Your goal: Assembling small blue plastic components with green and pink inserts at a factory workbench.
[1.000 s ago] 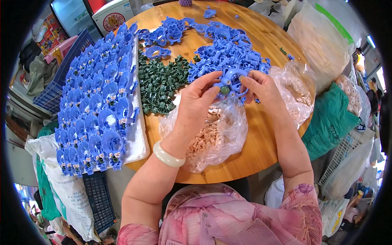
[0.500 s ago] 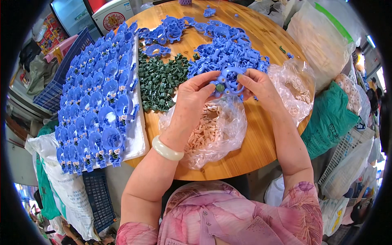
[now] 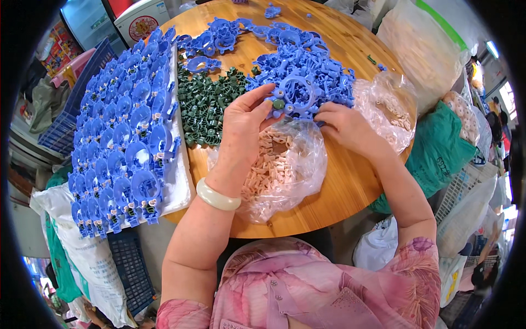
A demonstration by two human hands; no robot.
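Note:
My left hand pinches a blue plastic part with a round open ring between thumb and fingers. A round dark green piece sits on this part beside my thumb. My right hand is low at the table, just right of the ring, its fingers closed together; a bit of blue plastic shows at the fingertips, mostly hidden. Behind the ring lies a heap of small blue parts. Dark green pieces are piled left of my left hand. Below my hands, a clear bag holds pale peach pieces.
On the left, a white board carries rows of assembled blue pieces. More blue ring parts lie at the far side of the wooden table. Another clear bag with peach pieces sits at the right. Sacks stand around the table.
My right hand has let go of the blue ring part and moved down toward the table. The left hand alone holds the part, its ring now facing up more. The view has shifted slightly.

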